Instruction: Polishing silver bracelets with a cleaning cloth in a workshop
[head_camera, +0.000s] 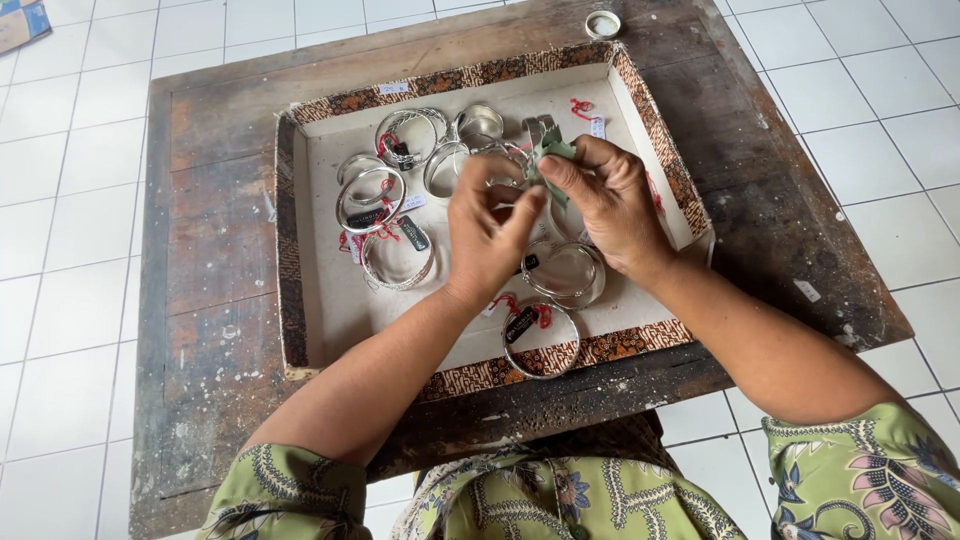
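My left hand (487, 235) and my right hand (607, 205) meet over a shallow white tray (330, 310) with a brown patterned rim. Between them they hold a silver bangle (510, 160), and my right fingers pinch a small green cloth (551, 153) against it. Several more silver bangles lie in the tray, some with red strings and dark tags: one at the left (369, 200), one near the front rim (541, 340), one under my right wrist (565, 272).
The tray rests on a worn dark wooden table (215, 300) that stands on a white tiled floor (70, 200). A small round lid (602, 24) sits at the table's far edge. My green patterned sleeves fill the lower edge.
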